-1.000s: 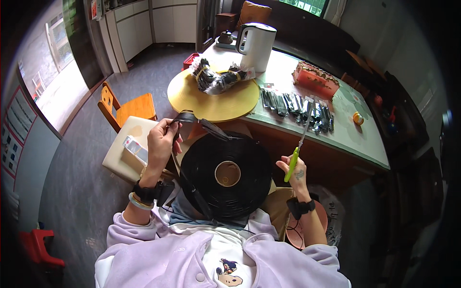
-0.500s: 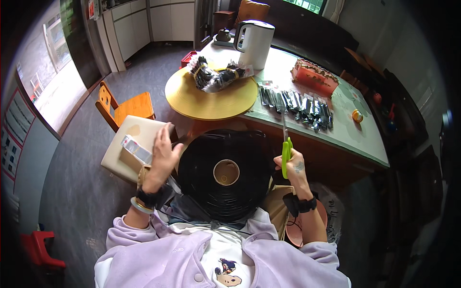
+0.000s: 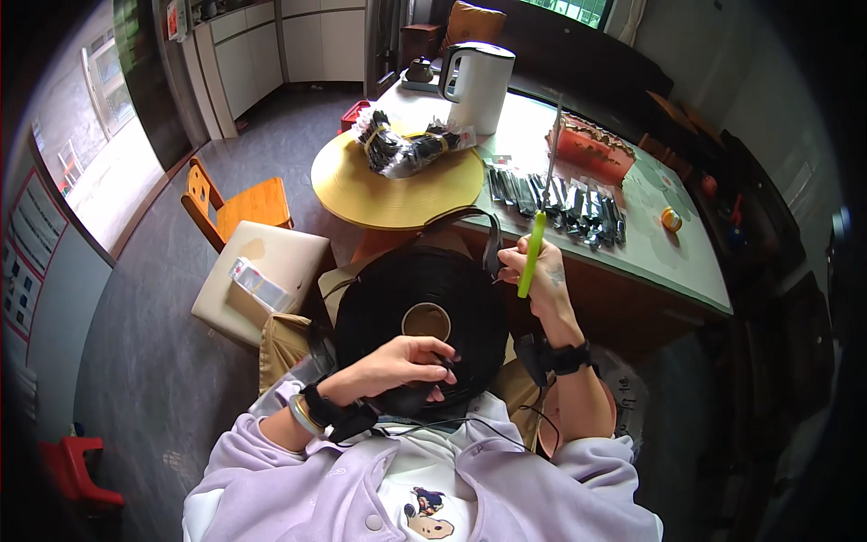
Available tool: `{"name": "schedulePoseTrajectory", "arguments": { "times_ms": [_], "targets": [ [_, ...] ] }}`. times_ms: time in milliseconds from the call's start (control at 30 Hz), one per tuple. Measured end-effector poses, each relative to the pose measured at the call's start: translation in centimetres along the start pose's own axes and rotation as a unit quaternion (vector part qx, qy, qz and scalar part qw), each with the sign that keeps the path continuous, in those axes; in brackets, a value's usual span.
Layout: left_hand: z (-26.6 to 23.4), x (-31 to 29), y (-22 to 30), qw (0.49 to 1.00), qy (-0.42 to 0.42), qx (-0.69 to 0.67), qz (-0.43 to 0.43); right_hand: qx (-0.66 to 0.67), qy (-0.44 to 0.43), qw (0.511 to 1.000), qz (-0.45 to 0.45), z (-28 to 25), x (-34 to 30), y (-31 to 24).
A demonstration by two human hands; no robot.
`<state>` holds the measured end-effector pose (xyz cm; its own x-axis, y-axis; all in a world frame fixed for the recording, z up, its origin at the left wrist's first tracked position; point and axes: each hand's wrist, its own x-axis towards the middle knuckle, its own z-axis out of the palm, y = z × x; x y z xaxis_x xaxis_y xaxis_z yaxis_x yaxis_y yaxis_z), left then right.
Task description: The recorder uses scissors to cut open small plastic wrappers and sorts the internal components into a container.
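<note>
Right hand (image 3: 545, 271): grips green scissors (image 3: 533, 255), black strip (image 3: 493, 242) at fingertips.
Left hand (image 3: 404, 364): curled over black roll (image 3: 375, 287); grip unclear.

A home, apparently its living room, is indicated by the furnishings. An electric kettle (image 3: 488, 95) and a dark teapot (image 3: 420, 70) are kept on the pale counter (image 3: 673, 257), along with a red ornamented box (image 3: 596, 155) and a small ball (image 3: 671, 219). An orange cushion (image 3: 473, 25) is propped on dark seating (image 3: 542, 50) near a window (image 3: 578, 9). White cabinets (image 3: 318, 45) are fitted behind, and a low wooden chair (image 3: 253, 210) is placed on the grey floor (image 3: 208, 370). A workshop touch is lent by the large black coil (image 3: 375, 285) and the packets (image 3: 578, 210) laid in a row.
</note>
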<state>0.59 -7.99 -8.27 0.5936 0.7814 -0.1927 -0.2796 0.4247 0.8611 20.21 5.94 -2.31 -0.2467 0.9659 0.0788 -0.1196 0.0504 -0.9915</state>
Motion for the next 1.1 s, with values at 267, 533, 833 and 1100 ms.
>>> {"name": "schedulePoseTrajectory", "arguments": {
  "times_ms": [267, 533, 833, 1100],
  "targets": [
    [-2.0, -1.4, 1.1, 0.997, 0.071, -0.023, 0.026, -0.072, 0.015, 0.997, -0.012, 0.4, 1.5, 2.8],
    [-3.7, -1.7, 1.6, 0.977, 0.175, -0.08, 0.096, -0.021, -0.118, 0.992, 0.023, 0.5, -2.5, 4.6],
    [-2.6, 0.2, 3.3, 0.944, 0.19, -0.175, 0.205, 0.124, -0.155, 0.978, 0.066, 8.4, -7.5, 5.7],
    [-3.1, -1.9, 2.5, 0.98, 0.175, 0.067, 0.069, 0.127, -0.04, 0.989, 0.067, 7.4, -5.1, 5.4]
  ]
}}
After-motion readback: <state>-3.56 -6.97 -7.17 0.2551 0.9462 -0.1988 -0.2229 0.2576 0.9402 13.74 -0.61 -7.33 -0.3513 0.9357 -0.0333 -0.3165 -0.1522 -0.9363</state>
